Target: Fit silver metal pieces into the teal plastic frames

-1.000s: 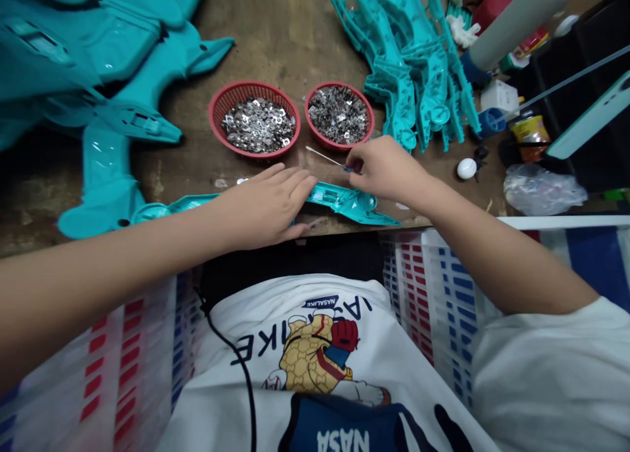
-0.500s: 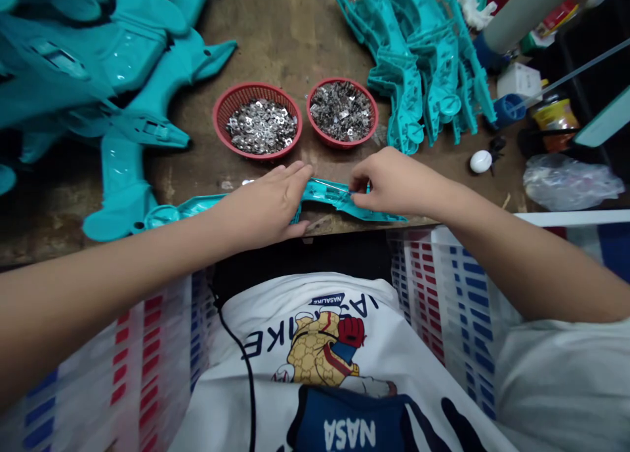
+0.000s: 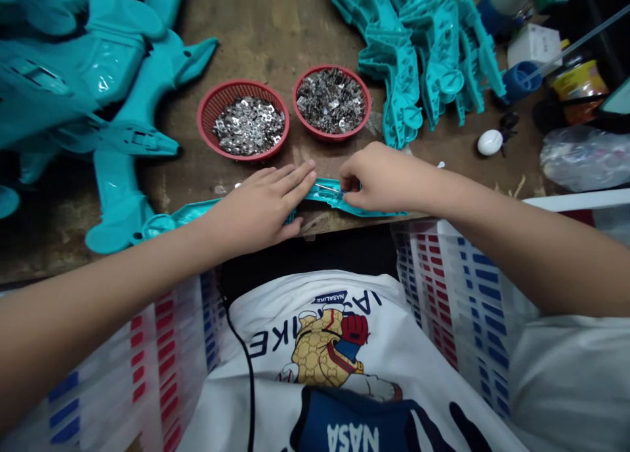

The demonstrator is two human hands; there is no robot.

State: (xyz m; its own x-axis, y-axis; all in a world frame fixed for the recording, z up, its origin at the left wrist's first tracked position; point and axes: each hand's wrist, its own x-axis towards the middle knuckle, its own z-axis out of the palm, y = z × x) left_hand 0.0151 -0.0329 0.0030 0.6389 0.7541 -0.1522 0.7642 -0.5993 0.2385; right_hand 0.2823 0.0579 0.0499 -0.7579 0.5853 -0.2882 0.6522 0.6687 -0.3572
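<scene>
A narrow teal plastic part (image 3: 197,210) lies along the table's near edge, its hollow side up at the stretch between my hands. Flat across its middle rests my left hand (image 3: 266,199), fingers stretched out, hiding that portion. My right hand (image 3: 377,176) is closed in a pinch on a thin metal rod (image 3: 329,189), which points left over the part towards my left fingertips. Whether the rod is a plain wire or a tool does not show. Just beyond my hands stand a red basket of shiny metal pieces (image 3: 241,151) and a red basket of small metal clips (image 3: 331,134).
Large teal shells (image 3: 118,78) are heaped at the left. Ribbed teal parts (image 3: 394,71) are stacked at the back right. Further right are a blue cup (image 3: 522,83), a white egg-shaped object (image 3: 490,142) and a plastic bag (image 3: 575,160). Plastic crates (image 3: 443,288) flank my lap.
The camera view has shifted a little. My right hand has come slightly closer to my left hand, and less of the rod shows. My left hand stays flat on the part.
</scene>
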